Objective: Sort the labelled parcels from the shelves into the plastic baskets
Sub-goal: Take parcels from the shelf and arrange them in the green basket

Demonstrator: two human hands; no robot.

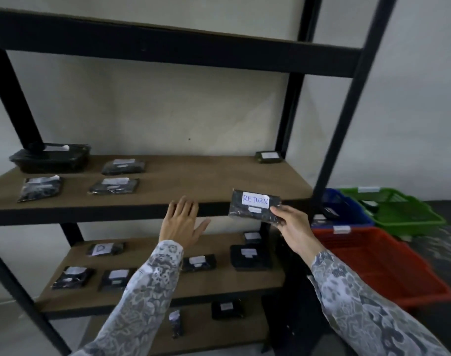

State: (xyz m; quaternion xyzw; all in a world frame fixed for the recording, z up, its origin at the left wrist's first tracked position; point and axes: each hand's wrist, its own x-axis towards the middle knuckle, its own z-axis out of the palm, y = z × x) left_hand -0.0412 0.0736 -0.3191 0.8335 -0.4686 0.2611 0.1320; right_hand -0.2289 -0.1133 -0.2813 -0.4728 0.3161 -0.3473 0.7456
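Right hand [291,222] pinching the black parcel [254,205] by its lower right corner, thumb on the front face, held up in the air just in front of the right end of the middle shelf [193,176], white label reading RETURN facing the camera. Left hand [182,222] spread wide and holding nothing, fingers straight, hovering near the front edge of that shelf, left of the parcel

Judged light: carried by one corner with no visible sag. Glossy wrap with crinkled highlights, so probably slippery film over a fairly stiff, flat content; likely not fragile, though not certain from here. Safer hold probably across the short edges or flat under the palm rather than at a corner, keeping the label uncovered for reading

Red basket [389,268] near right, blue basket [345,209] and green basket [409,214] farther right; their tags too blurred to read, so matching basket cannot be told

More labelled parcels lying on the middle and lower shelves, well apart from the one in hand
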